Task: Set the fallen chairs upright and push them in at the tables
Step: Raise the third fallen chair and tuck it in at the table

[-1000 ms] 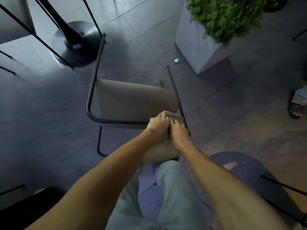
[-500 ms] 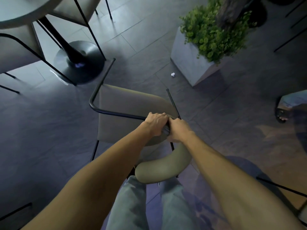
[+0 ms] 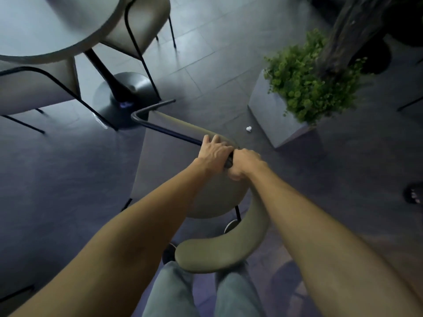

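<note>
Chair (image 3: 217, 255) in both hands (image 3: 216, 153) (image 3: 243, 163)

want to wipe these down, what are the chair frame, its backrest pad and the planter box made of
Chair frame: thin black tube, likely painted metal, faint sheen.
Backrest pad: matte grey-beige upholstery, fabric or faux leather, rounded soft edges.
Planter box: pale grey, matte, flat slabs, probably concrete or a lookalike.

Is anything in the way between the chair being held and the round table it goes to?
Nothing loose lies between. The left hand and right hand grip the chair, whose front rail nears the table's pedestal base. A neighbouring chair's leg runs close on the left; the paper scrap and planter sit off right.
</note>
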`<action>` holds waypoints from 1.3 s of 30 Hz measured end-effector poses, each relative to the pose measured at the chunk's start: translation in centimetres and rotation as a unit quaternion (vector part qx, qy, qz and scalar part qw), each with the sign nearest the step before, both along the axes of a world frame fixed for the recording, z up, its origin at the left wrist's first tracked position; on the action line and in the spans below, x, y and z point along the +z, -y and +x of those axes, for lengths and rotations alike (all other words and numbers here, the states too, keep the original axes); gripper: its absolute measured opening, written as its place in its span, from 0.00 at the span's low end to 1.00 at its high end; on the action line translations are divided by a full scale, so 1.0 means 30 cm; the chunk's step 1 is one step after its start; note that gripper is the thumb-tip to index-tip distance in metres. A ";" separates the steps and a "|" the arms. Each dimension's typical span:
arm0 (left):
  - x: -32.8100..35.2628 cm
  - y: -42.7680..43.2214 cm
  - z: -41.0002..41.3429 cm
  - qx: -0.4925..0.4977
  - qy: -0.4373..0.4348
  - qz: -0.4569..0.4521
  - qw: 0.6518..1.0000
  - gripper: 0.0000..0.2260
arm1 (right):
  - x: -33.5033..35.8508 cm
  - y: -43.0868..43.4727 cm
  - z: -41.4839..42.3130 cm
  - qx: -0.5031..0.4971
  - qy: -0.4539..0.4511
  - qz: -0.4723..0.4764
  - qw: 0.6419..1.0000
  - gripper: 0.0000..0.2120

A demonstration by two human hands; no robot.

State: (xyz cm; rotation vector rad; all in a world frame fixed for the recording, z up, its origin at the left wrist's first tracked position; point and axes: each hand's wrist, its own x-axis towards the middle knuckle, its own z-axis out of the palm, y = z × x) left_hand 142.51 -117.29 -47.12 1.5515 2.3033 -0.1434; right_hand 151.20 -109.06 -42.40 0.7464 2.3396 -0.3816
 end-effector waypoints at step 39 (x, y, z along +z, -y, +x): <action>-0.189 -0.777 -1.009 0.071 0.051 0.057 0.995 0.40 | -0.258 -0.744 -0.862 0.020 -0.136 0.153 0.979 0.38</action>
